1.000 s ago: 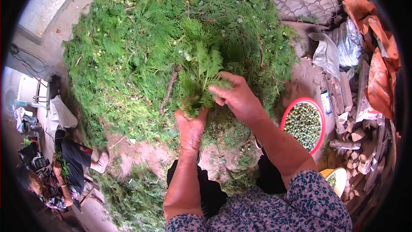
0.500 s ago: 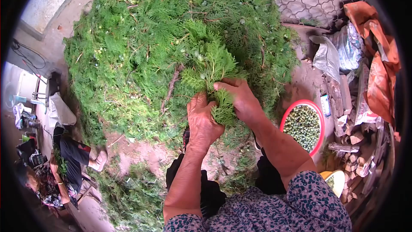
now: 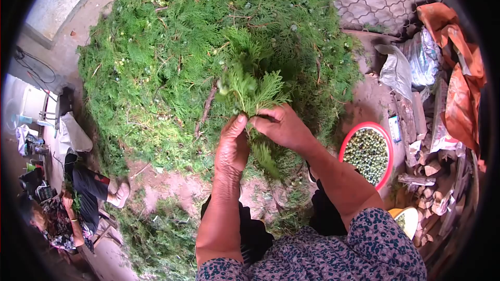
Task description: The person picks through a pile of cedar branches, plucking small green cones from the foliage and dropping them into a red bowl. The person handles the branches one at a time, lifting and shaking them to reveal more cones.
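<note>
My left hand (image 3: 233,143) is closed, thumb upward, around the stems of a leafy arborvitae sprig (image 3: 249,89) with flat green fronds. Right beside it, my right hand (image 3: 284,129) pinches at the same sprig near its base, thumb and forefinger close together. Round pale-green cones show among the fronds, partly blurred. Below the hands, a smaller blurred frond (image 3: 265,160) points down toward the ground. Both hands are over the near edge of a big heap of cut evergreen branches (image 3: 156,73). A bare brown twig (image 3: 207,105) lies on the heap to the left.
A red-rimmed basin (image 3: 390,162) of small green cones stands at right, with a yellow-rimmed container (image 3: 411,221) nearer me. Split firewood (image 3: 429,198) and an orange sheet (image 3: 461,93) line the right side. Another person (image 3: 62,213) sits at left, holding greenery. More cuttings (image 3: 161,239) lie near my feet.
My left hand has turned thumb-up, and my right hand has moved slightly down and left. The frond that was between my hands now shows below them.
</note>
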A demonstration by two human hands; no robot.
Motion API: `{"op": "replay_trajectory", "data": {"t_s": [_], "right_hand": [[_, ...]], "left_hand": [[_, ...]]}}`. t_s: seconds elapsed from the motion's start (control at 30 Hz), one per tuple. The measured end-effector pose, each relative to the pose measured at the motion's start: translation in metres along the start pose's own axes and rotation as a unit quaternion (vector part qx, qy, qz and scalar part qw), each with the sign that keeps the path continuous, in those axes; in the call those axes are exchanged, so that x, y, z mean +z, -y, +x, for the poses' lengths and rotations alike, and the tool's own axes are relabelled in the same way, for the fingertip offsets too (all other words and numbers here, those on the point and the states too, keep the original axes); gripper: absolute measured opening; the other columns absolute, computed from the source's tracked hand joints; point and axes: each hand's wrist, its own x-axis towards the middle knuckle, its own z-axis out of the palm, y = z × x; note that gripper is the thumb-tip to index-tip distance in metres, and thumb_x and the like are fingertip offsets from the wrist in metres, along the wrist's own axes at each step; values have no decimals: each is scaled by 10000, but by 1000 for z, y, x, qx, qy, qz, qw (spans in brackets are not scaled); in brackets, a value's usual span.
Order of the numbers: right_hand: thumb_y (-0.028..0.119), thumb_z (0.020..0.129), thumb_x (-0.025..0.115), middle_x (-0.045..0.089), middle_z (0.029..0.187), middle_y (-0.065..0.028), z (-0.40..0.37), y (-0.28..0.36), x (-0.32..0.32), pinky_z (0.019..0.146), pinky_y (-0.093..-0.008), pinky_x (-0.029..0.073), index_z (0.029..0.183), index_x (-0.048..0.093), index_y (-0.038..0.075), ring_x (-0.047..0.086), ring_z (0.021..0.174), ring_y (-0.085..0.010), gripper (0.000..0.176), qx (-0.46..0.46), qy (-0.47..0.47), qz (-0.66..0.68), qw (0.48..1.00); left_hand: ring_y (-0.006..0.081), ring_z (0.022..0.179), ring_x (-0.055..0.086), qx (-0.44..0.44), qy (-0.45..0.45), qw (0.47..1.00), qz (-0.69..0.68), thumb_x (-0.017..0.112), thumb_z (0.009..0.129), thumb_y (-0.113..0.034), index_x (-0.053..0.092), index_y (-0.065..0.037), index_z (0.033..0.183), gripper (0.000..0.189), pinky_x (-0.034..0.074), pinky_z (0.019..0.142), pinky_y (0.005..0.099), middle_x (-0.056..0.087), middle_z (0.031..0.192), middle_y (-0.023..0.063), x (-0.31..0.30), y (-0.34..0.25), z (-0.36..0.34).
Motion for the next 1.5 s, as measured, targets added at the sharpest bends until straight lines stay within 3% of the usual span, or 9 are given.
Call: {"op": "replay_trajectory", "data": {"t_s": [0.13,0.17,0.27,0.43,0.67,0.73,0.83,0.97,1.5], "right_hand": [[128,795,600,610,781,-98,1,-5,0,658,-276,446,927,601,-9,561,711,-135,190,-65,54,-62,994],[190,764,602,597,918,-179,5,-15,4,720,-359,458,948,604,11,560,838,-361,257,-148,34,-99,983],[187,761,603,591,885,-187,2,-12,3,707,-382,454,891,617,9,558,831,-368,220,-147,46,-108,982],[228,766,597,582,842,-194,4,-21,8,662,-397,448,813,607,3,557,784,-362,230,-141,47,-172,974],[339,751,627,594,706,-182,3,-21,-16,588,-408,451,725,601,-5,577,648,-341,346,-109,71,-307,943],[289,764,634,600,683,-139,9,-10,-35,585,-356,469,780,612,2,595,614,-242,288,3,72,-316,946],[86,821,576,577,746,18,9,14,-43,607,-228,437,882,618,18,521,712,-63,102,139,-95,115,979],[95,771,631,600,745,-10,14,1,-34,644,-229,441,870,627,9,533,711,-70,131,-26,-41,74,996],[91,717,660,596,781,-63,10,-1,-25,680,-266,441,915,575,-39,546,727,-118,252,15,18,70,997]], "left_hand": [[214,1037,483,64,-32,996,-54,727,679,-182,495,-3,1109,521,340,933,353,537,1087,81,0,-3,2],[218,963,529,77,-18,996,-47,729,660,-119,502,-3,1099,508,372,904,330,570,1024,87,-1,-4,4],[216,968,532,83,-26,995,-44,733,645,-98,514,3,1085,502,371,907,339,585,1006,89,3,-6,0],[197,645,617,63,-52,997,12,711,593,56,602,34,861,290,516,609,312,635,769,121,8,-12,-1],[191,664,629,149,-63,980,113,696,577,117,578,37,880,335,521,636,303,633,741,121,5,-10,-3],[189,667,629,135,-70,979,132,698,575,119,573,26,889,350,520,646,301,632,746,110,0,-12,-3],[184,669,628,125,-71,976,166,698,575,121,566,1,902,373,520,660,297,628,757,86,6,-14,-6],[176,667,625,171,-42,975,133,696,576,126,572,-41,914,396,518,660,290,620,774,54,13,-10,-6],[162,690,625,155,-32,980,119,702,602,119,575,-28,845,312,525,643,280,634,801,88,15,-8,-2]]}}
